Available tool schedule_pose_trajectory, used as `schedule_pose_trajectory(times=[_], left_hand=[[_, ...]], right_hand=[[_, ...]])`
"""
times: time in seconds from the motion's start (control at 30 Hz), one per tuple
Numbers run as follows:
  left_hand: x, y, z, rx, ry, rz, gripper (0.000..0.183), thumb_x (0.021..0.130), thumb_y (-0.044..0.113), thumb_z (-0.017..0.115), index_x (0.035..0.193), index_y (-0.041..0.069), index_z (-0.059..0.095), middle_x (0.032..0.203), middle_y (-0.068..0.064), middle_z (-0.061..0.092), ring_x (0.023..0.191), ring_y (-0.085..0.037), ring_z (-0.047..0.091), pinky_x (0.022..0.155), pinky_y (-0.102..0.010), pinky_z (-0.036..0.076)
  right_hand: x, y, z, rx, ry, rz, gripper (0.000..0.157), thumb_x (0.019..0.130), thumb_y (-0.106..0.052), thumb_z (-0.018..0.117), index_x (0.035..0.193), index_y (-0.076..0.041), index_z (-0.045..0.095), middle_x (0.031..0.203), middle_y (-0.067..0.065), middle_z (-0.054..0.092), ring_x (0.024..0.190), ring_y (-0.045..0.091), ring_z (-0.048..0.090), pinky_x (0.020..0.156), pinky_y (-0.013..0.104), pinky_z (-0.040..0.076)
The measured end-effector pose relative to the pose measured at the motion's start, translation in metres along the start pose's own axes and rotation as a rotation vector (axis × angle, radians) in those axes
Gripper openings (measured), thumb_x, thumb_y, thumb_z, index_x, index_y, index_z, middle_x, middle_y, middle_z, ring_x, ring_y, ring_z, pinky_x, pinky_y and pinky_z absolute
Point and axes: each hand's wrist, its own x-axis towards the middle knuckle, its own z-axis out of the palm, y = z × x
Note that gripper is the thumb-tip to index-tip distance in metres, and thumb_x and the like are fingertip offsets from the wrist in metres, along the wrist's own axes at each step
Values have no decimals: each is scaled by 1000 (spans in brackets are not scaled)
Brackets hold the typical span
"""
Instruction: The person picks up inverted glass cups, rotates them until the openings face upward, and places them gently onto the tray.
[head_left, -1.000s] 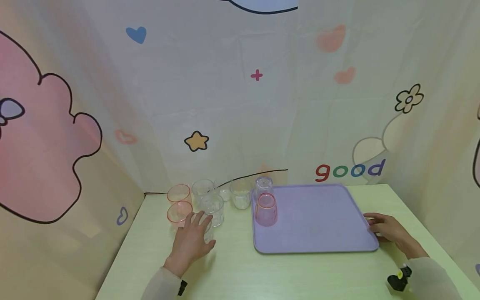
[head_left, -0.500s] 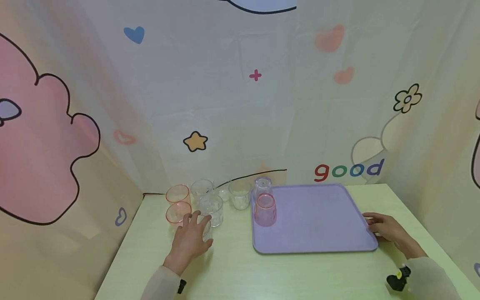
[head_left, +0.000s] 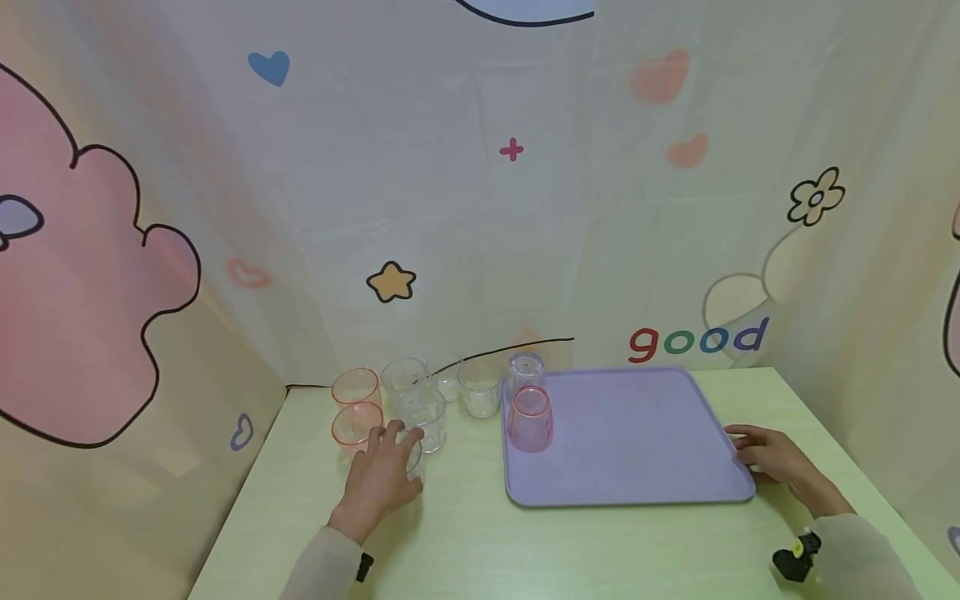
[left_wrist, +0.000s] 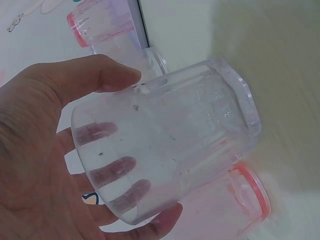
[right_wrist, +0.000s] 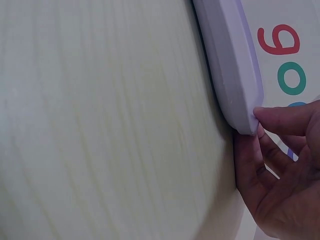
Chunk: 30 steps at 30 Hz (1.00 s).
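My left hand (head_left: 381,482) grips a clear glass (left_wrist: 165,135) near its rim, with the thumb on one side and the fingers round the other. That glass stands upright at the front of a cluster of glasses. Beside it is a pink-rimmed glass (head_left: 357,427), and just behind it a clear glass (head_left: 429,423). At the right end of the purple tray (head_left: 637,450), my right hand (head_left: 780,463) pinches the edge, thumb on top and fingers under it. On the tray's left side, a pink glass (head_left: 531,425) stands upside down in front of an upturned clear glass (head_left: 527,372).
Farther back on the pale table (head_left: 465,546) stand another pink-rimmed glass (head_left: 356,387) and several clear glasses, one of them (head_left: 480,396) right by the tray's left edge. A printed curtain (head_left: 480,208) hangs behind the table.
My left thumb has drawn in toward the fingers, tightening round the clear glass. My right hand and the tray have stayed in place.
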Motion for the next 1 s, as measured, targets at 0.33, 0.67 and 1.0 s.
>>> schedule_pose_trajectory(times=[0.33,0.67,1.0], left_hand=[[-2,-4,0,-40,46,-9,61,72,28,81,128,22,59,132,-11,51,120,-38,49,59,-45,53],[-8,-6,-4,-192,55,-78,64,68,35,85,125,23,58,127,-7,52,114,-34,52,53,-39,47],[-11,-2,-5,-257,86,-96,62,69,38,85,123,22,58,128,-7,52,108,-31,54,62,-46,51]], right_hand=[[-2,-3,1,1,9,-2,59,94,-9,55,145,10,33,132,38,43,103,31,59,77,36,60],[1,-2,2,-1,15,-17,58,94,-8,56,144,11,34,130,37,45,103,31,59,80,39,60],[-3,-1,1,12,24,-31,59,90,-6,60,142,11,36,122,32,51,95,21,59,75,33,59]])
